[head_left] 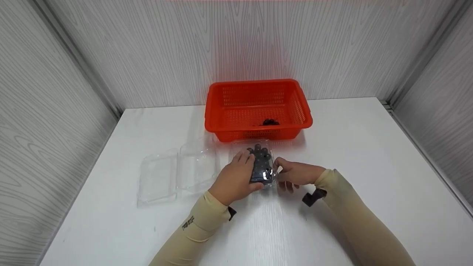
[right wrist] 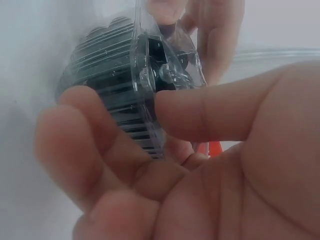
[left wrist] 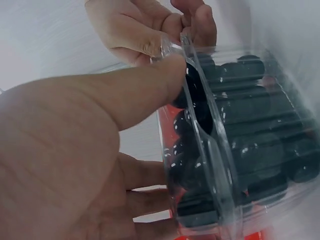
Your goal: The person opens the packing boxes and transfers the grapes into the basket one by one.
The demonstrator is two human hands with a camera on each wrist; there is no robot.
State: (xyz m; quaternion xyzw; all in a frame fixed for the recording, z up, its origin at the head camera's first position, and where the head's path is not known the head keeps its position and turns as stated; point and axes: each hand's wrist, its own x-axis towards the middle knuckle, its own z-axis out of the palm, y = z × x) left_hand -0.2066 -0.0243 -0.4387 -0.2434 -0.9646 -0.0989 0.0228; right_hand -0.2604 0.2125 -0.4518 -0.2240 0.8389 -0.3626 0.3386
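Observation:
A clear plastic clamshell box [head_left: 263, 168] filled with dark round grapes [left wrist: 255, 107] sits in front of the red basket, its lid folded over the fruit. My left hand [head_left: 236, 179] lies across the lid from the left, fingers stretched out and thumb pressing the near rim. On the right side, my right hand [head_left: 298, 173] pinches the box's rim between thumb [right wrist: 185, 115] and index finger, the other fingers loosely bent below. In both wrist views the lid and base rims stand close together near the thumbs.
Behind the box, a red basket [head_left: 212, 107] stands against the back wall, with a few dark grapes [head_left: 271, 122] in its near right part. A second clear clamshell box [head_left: 197, 166] lies opened flat to the left of my left hand.

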